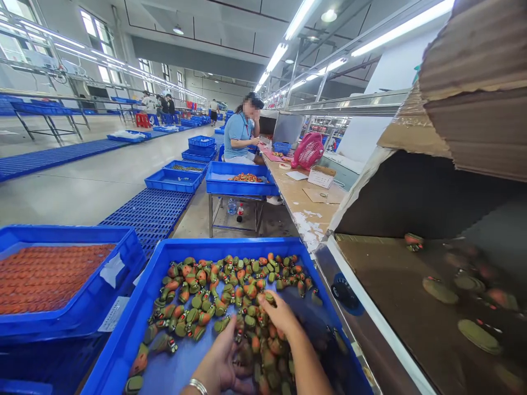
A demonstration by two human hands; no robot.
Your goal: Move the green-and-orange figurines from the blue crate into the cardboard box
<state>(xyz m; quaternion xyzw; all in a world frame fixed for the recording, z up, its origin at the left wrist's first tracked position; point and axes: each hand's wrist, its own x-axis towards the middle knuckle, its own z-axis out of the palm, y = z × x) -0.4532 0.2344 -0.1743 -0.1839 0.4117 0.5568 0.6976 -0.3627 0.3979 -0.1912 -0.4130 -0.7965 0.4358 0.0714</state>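
This is looking like a factory, some sort of production workshop tbh: fluorescent tubes point(300, 20) are running in long rows under a high ceiling point(197, 19), blue crates point(201, 142) are sitting in stacks, and the big blue tray point(230, 245) up front is holding loads of near-identical green-and-orange pieces point(192, 315). A worker in a light blue shirt point(239, 131) is sitting at a long workbench point(294, 202) where a pink fan point(308, 151) is standing, more people point(169, 104) are sitting way further back, and slatted blue platforms point(140, 215) are lining the floor point(90, 191)
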